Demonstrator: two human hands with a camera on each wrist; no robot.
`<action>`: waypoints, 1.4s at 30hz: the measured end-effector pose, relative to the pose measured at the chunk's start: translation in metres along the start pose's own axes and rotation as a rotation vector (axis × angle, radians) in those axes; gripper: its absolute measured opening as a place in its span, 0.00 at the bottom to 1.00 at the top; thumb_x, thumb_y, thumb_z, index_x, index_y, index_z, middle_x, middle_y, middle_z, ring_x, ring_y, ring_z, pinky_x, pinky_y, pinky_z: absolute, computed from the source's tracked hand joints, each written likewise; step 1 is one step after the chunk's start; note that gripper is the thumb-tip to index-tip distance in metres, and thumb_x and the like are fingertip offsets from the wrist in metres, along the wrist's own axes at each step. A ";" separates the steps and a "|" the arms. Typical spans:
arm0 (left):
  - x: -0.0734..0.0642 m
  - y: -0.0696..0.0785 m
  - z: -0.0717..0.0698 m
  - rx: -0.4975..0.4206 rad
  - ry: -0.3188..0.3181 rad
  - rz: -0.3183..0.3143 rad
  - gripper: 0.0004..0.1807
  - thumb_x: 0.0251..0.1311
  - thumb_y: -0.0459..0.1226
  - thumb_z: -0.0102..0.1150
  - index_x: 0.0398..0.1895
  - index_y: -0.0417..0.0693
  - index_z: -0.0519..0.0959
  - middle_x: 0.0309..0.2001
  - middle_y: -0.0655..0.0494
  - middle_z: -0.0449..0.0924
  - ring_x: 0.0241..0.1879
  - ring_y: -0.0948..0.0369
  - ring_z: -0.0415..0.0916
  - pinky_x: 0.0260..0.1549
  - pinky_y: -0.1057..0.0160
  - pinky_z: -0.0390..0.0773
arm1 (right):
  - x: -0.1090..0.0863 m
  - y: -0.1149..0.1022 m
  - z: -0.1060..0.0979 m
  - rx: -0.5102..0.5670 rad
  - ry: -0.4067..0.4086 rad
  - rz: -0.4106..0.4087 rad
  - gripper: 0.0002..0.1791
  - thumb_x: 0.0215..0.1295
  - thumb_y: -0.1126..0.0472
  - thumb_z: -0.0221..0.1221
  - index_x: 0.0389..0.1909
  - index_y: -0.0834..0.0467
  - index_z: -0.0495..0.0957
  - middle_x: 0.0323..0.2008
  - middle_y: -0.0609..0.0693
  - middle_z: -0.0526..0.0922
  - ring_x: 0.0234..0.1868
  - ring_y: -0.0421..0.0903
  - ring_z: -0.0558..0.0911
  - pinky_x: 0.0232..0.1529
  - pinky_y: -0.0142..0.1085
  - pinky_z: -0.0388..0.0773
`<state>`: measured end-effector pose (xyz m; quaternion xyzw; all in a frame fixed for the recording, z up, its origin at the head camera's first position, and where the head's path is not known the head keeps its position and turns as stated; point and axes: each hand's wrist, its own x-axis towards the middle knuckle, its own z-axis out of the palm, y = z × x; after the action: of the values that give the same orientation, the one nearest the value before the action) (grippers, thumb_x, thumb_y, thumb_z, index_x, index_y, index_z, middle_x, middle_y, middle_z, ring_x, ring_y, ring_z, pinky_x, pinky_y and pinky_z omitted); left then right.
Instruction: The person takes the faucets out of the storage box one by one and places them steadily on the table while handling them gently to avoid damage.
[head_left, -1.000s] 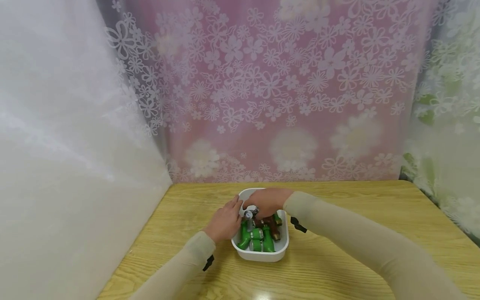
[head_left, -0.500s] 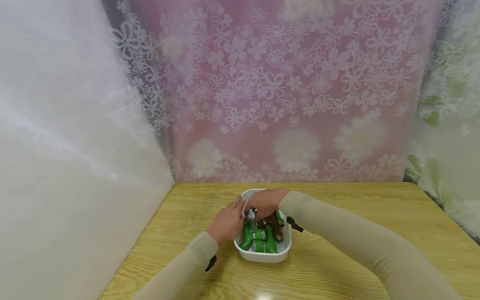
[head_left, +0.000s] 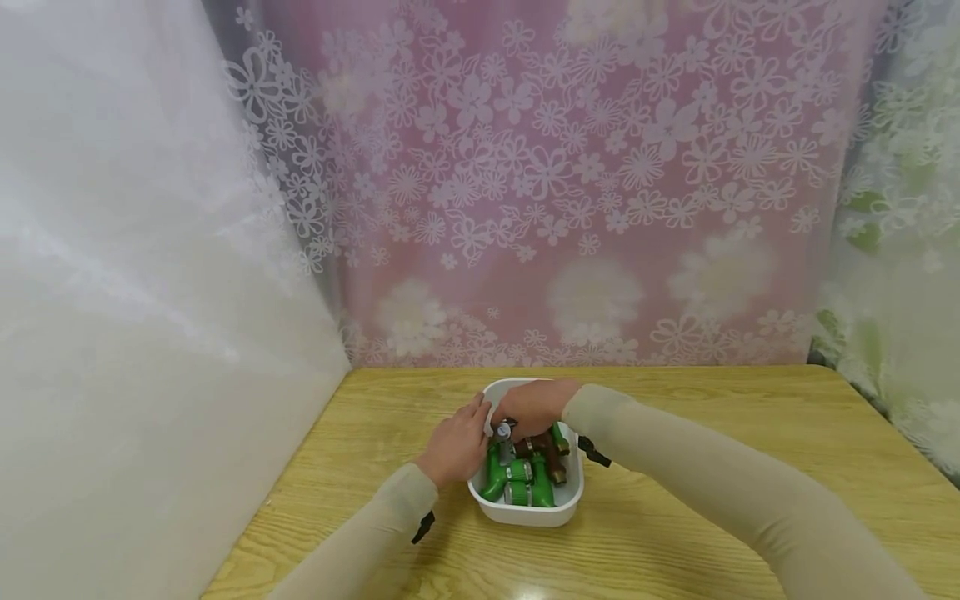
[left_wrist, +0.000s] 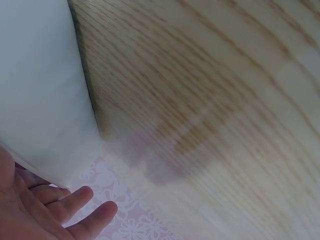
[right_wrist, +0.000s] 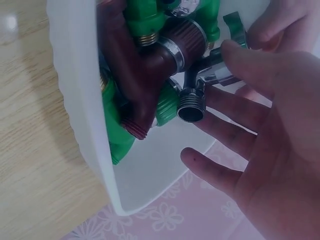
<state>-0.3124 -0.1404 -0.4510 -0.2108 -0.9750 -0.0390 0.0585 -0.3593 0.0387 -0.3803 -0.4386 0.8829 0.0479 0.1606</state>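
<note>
Nearest, at six o'clock in the white tub (head_left: pixel 528 517), lie green fittings (head_left: pixel 543 488), with a brown fitting (head_left: pixel 555 465) at three. The left hand (head_left: pixel 454 442), fingers loosely straight, lies over the rim at nine. At eleven, inside, the right hand (head_left: pixel 537 405) pinches a metal valve (right_wrist: pixel 215 72) between thumb and fingers. Beyond, at twelve, hangs a pink floral curtain (head_left: pixel 480 200)
</note>
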 end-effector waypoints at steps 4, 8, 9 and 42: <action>-0.001 0.000 0.001 -0.006 -0.009 -0.002 0.29 0.76 0.41 0.44 0.76 0.40 0.61 0.78 0.42 0.56 0.70 0.48 0.68 0.63 0.48 0.75 | -0.003 -0.001 -0.001 -0.032 -0.004 -0.005 0.22 0.71 0.55 0.61 0.65 0.43 0.77 0.55 0.37 0.84 0.53 0.35 0.81 0.59 0.39 0.79; -0.002 0.000 0.001 -0.015 -0.019 -0.007 0.29 0.76 0.41 0.44 0.77 0.41 0.60 0.79 0.43 0.54 0.70 0.48 0.68 0.63 0.48 0.76 | -0.006 -0.004 -0.002 -0.088 0.008 -0.019 0.21 0.73 0.54 0.59 0.65 0.44 0.76 0.56 0.38 0.83 0.54 0.36 0.82 0.59 0.38 0.79; -0.002 -0.001 0.001 -0.017 -0.015 -0.006 0.29 0.76 0.41 0.44 0.77 0.40 0.60 0.79 0.43 0.54 0.70 0.48 0.68 0.62 0.48 0.76 | -0.007 -0.004 -0.002 -0.102 0.015 -0.021 0.21 0.74 0.54 0.58 0.65 0.44 0.76 0.56 0.39 0.83 0.54 0.36 0.82 0.58 0.37 0.79; 0.001 0.000 0.000 0.002 0.026 0.026 0.29 0.73 0.39 0.48 0.75 0.39 0.62 0.77 0.41 0.58 0.70 0.47 0.68 0.62 0.47 0.76 | -0.088 0.017 -0.003 -0.073 0.179 0.097 0.18 0.74 0.53 0.59 0.61 0.51 0.76 0.52 0.44 0.83 0.51 0.41 0.82 0.51 0.39 0.82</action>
<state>-0.3136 -0.1396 -0.4508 -0.2228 -0.9714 -0.0401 0.0719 -0.3242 0.1149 -0.3497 -0.4036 0.9115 0.0484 0.0627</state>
